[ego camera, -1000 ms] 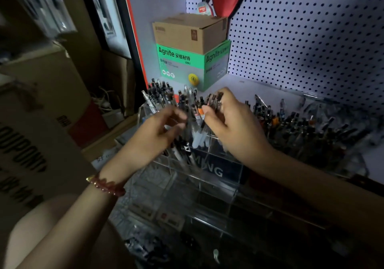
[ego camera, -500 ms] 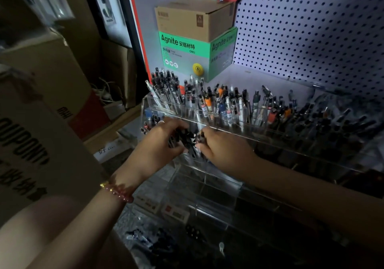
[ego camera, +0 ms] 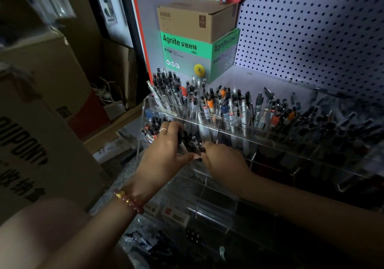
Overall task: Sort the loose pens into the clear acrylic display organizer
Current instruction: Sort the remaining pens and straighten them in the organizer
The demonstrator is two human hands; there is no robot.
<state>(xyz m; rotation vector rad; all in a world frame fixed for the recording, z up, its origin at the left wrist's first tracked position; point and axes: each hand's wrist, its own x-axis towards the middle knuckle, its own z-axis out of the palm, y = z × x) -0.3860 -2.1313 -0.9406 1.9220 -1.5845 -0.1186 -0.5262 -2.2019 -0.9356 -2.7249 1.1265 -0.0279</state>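
Observation:
A tiered clear acrylic organizer (ego camera: 209,177) stands in front of me, its back row packed with several upright pens (ego camera: 218,106). My left hand (ego camera: 164,156) and my right hand (ego camera: 222,160) meet over a second-row compartment. Between them they grip a bundle of dark pens (ego camera: 191,142), which stands with its lower ends inside that compartment. More dark pens (ego camera: 150,126) fill the compartment to the left. The lower front tiers hold little that I can make out in the dim light.
A green and brown Agnite carton (ego camera: 197,40) stands behind the organizer against a white pegboard (ego camera: 311,36). Large cardboard boxes (ego camera: 41,106) crowd the left side. Packets of dark small items (ego camera: 145,241) lie at the organizer's front foot.
Both hands came down from the back row, carrying the pen bundle into the second-row compartment. Over the last half second they have stayed there with little movement.

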